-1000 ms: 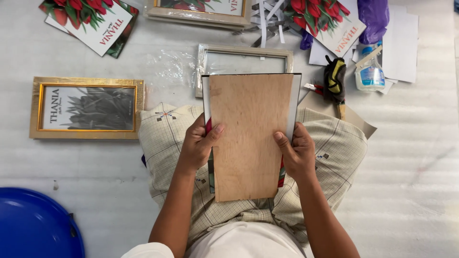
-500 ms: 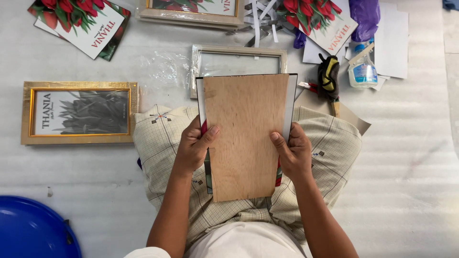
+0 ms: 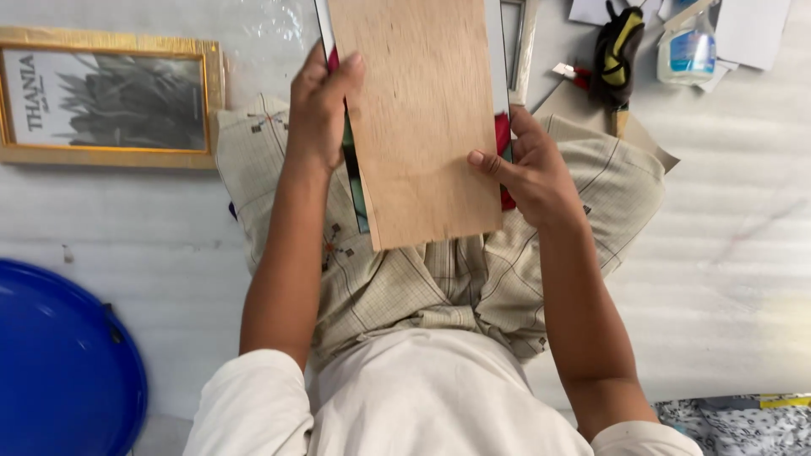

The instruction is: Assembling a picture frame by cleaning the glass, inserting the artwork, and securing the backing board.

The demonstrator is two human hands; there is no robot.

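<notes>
Wooden backing board [image 3: 422,118] rests over the lap, stacked on a red printed sheet [image 3: 503,143]. Left hand [image 3: 321,105] and right hand [image 3: 530,173] each clamp one side edge, fingers curled, thumbs pressed on top.

Framing workshop: gilt picture frame [image 3: 110,97], spray bottle [image 3: 691,49] (floor-level workspace), plywood backing board [image 3: 418,110].

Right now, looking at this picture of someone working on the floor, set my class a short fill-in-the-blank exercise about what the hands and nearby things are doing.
1. Both hands, the left hand and the right hand, hold a thin ____ board.
2. The framed picture beside the left arm has a ____ frame.
3. The round tub at the lower left is ____.
4. The spray bottle lies at the upper ____.

Missing words: wooden; gold; blue; right
</notes>
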